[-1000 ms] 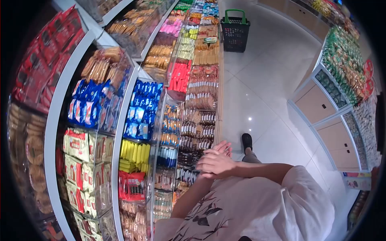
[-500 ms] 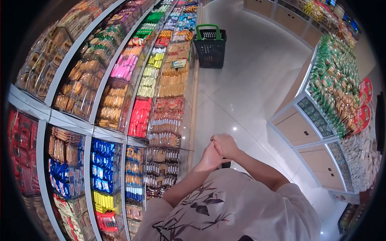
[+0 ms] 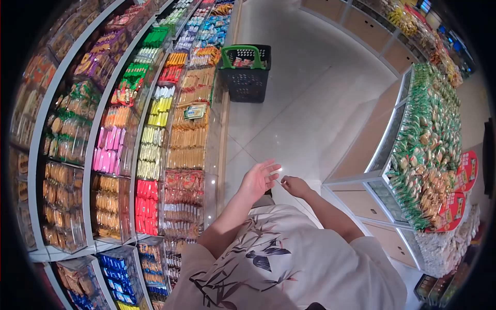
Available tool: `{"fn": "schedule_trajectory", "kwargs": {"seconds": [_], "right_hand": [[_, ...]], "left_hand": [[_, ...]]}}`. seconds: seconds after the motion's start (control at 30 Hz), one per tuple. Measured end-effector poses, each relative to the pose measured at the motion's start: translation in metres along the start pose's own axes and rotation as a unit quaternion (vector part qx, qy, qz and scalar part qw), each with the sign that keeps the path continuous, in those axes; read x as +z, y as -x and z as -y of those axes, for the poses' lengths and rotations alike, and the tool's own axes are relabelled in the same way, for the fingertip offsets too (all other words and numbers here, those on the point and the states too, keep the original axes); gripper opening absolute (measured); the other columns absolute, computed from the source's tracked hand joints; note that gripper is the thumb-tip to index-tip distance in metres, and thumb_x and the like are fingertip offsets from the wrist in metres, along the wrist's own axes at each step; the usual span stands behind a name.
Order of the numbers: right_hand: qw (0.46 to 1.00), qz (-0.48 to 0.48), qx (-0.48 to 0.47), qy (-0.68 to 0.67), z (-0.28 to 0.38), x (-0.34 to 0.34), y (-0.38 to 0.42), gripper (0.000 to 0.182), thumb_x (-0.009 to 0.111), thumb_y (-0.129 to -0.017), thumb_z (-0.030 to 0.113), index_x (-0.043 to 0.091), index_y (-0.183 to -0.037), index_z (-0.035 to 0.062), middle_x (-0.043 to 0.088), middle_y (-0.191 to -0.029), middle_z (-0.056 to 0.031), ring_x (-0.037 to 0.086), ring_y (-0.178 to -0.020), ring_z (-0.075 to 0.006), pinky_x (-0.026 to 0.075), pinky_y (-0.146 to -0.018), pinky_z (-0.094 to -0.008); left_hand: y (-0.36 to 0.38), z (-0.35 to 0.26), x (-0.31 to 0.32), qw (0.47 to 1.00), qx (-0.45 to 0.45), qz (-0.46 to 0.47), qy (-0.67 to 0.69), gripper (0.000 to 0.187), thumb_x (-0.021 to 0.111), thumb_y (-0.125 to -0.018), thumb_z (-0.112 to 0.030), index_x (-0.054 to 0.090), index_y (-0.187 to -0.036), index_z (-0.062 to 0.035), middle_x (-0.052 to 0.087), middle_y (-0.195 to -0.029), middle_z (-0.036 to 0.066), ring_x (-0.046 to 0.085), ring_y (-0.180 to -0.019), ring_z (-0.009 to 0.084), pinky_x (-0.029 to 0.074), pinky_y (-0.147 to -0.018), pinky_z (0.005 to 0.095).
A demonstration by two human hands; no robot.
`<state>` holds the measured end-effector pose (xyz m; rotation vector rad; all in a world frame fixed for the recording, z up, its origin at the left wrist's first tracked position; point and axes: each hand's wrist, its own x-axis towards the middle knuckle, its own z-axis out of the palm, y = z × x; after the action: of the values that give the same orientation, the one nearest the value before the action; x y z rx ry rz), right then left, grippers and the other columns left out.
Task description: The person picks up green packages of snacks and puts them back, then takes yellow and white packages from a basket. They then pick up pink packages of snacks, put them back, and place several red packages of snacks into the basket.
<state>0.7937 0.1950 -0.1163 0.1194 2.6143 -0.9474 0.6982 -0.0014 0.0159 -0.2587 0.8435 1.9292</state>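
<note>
My left hand (image 3: 257,181) is held in front of my chest with its palm turned up and its fingers spread. Nothing lies in it. Just to the right is my right hand (image 3: 295,186), its fingers curled in, with nothing visible in its grip. A narrow gap separates the two hands, and both are over the walkway. Farther ahead on the floor stands a black shopping basket (image 3: 248,85) with a green handle, up against the snack shelves. A few small packets (image 3: 243,62) show inside it.
Tall shelves to the left hold clear bins of wrapped snacks, including red packets (image 3: 146,206) and pink packets (image 3: 109,149). On the right, a display counter (image 3: 361,199) carries a heap of green-wrapped packets (image 3: 426,139) and red signs (image 3: 450,213). Glossy tiled floor (image 3: 299,98) runs between.
My hands were clasped together and have come apart; the left has opened palm up. My view has shifted, so the basket and shelves appear farther left and lower.
</note>
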Motion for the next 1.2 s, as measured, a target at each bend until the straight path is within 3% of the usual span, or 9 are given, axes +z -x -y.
{"fn": "schedule_trajectory", "kwargs": {"seconds": [0.2, 0.3, 0.47, 0.5, 0.6, 0.67, 0.83, 1.0, 1.2], "right_hand": [[0.983, -0.105, 0.124, -0.078, -0.104, -0.088, -0.057, 0.026, 0.057, -0.089, 0.025, 0.061, -0.107, 0.0059, 0.068, -0.088, -0.0172, 0.066, -0.083, -0.0325, 0.051, -0.075, -0.0412], [0.966, -0.109, 0.208, -0.108, -0.154, -0.11, -0.085, 0.029, 0.058, -0.088, 0.027, 0.061, -0.108, 0.006, 0.068, -0.089, -0.017, 0.067, -0.084, -0.0321, 0.052, -0.077, -0.0405], [0.981, -0.048, 0.178, -0.066, -0.228, -0.176, -0.179, 0.031, 0.059, -0.088, 0.027, 0.061, -0.109, 0.0061, 0.069, -0.09, -0.0168, 0.067, -0.086, -0.0316, 0.052, -0.078, -0.0403], [0.983, -0.041, 0.165, -0.065, -0.239, -0.198, -0.201, 0.031, 0.059, -0.087, 0.027, 0.061, -0.11, 0.0061, 0.069, -0.09, -0.0168, 0.067, -0.086, -0.0315, 0.052, -0.078, -0.0403], [0.991, -0.011, 0.132, -0.025, -0.24, -0.277, -0.281, 0.03, 0.058, -0.088, 0.026, 0.06, -0.11, 0.0056, 0.069, -0.092, -0.0167, 0.066, -0.087, -0.031, 0.052, -0.079, -0.0401], [0.995, -0.017, 0.085, -0.053, -0.253, -0.315, -0.339, 0.029, 0.058, -0.089, 0.026, 0.059, -0.11, 0.0056, 0.069, -0.092, -0.0164, 0.066, -0.087, -0.0307, 0.052, -0.079, -0.0397], [0.998, 0.034, 0.041, 0.025, -0.244, -0.4, -0.475, 0.03, 0.058, -0.088, 0.027, 0.06, -0.11, 0.0059, 0.069, -0.093, -0.0155, 0.065, -0.09, -0.0324, 0.051, -0.081, -0.0412], [0.999, 0.035, 0.026, -0.002, -0.233, -0.413, -0.583, 0.029, 0.057, -0.089, 0.026, 0.06, -0.11, 0.0053, 0.067, -0.096, -0.0159, 0.065, -0.091, -0.0315, 0.05, -0.081, -0.0409], [0.992, 0.104, -0.008, -0.073, -0.189, -0.41, -0.676, 0.029, 0.055, -0.089, 0.026, 0.061, -0.109, 0.0052, 0.067, -0.095, -0.0147, 0.065, -0.089, -0.0297, 0.05, -0.078, -0.0394]], "left_hand": [[-0.118, -0.084, 0.07, 0.993, -0.061, 0.062, -0.079, 0.044, 0.044, -0.097, -0.036, 0.046, -0.131, -0.0085, 0.059, -0.118, 0.008, 0.063, -0.086, 0.0161, 0.052, -0.069, 0.0282], [-0.178, -0.112, 0.083, 0.987, -0.094, 0.078, -0.105, 0.044, 0.044, -0.097, -0.037, 0.047, -0.131, -0.0092, 0.058, -0.118, 0.008, 0.064, -0.085, 0.0164, 0.052, -0.068, 0.029], [-0.291, -0.146, 0.075, 0.995, -0.076, 0.029, -0.051, 0.037, 0.044, -0.096, -0.033, 0.051, -0.125, -0.0098, 0.058, -0.117, 0.007, 0.058, -0.091, 0.0182, 0.047, -0.077, 0.0318], [-0.31, -0.152, 0.085, 0.997, -0.06, -0.019, -0.034, 0.036, 0.044, -0.096, -0.032, 0.052, -0.124, -0.0097, 0.058, -0.116, 0.007, 0.058, -0.09, 0.0181, 0.047, -0.077, 0.0319], [-0.355, -0.198, 0.128, 0.989, -0.018, -0.144, -0.026, 0.034, 0.045, -0.095, -0.028, 0.051, -0.122, -0.0087, 0.058, -0.113, 0.007, 0.058, -0.084, 0.0172, 0.047, -0.074, 0.0303], [-0.384, -0.224, 0.142, 0.991, -0.014, -0.128, -0.034, 0.035, 0.046, -0.094, -0.028, 0.051, -0.123, -0.0085, 0.058, -0.112, 0.007, 0.058, -0.083, 0.0168, 0.047, -0.071, 0.0292], [-0.435, -0.277, 0.141, 0.988, 0.067, -0.133, 0.033, 0.035, 0.05, -0.094, -0.03, 0.052, -0.121, -0.0083, 0.061, -0.106, 0.006, 0.061, -0.081, 0.0161, 0.048, -0.067, 0.028], [-0.487, -0.336, 0.103, 0.97, 0.072, -0.217, 0.076, 0.034, 0.051, -0.095, -0.032, 0.054, -0.121, -0.0103, 0.064, -0.105, 0.004, 0.061, -0.087, 0.015, 0.048, -0.068, 0.0287], [-0.548, -0.412, 0.098, 0.966, 0.094, -0.233, 0.068, 0.032, 0.05, -0.096, -0.032, 0.055, -0.118, -0.0101, 0.063, -0.104, 0.004, 0.06, -0.09, 0.0139, 0.048, -0.07, 0.0285]]}}
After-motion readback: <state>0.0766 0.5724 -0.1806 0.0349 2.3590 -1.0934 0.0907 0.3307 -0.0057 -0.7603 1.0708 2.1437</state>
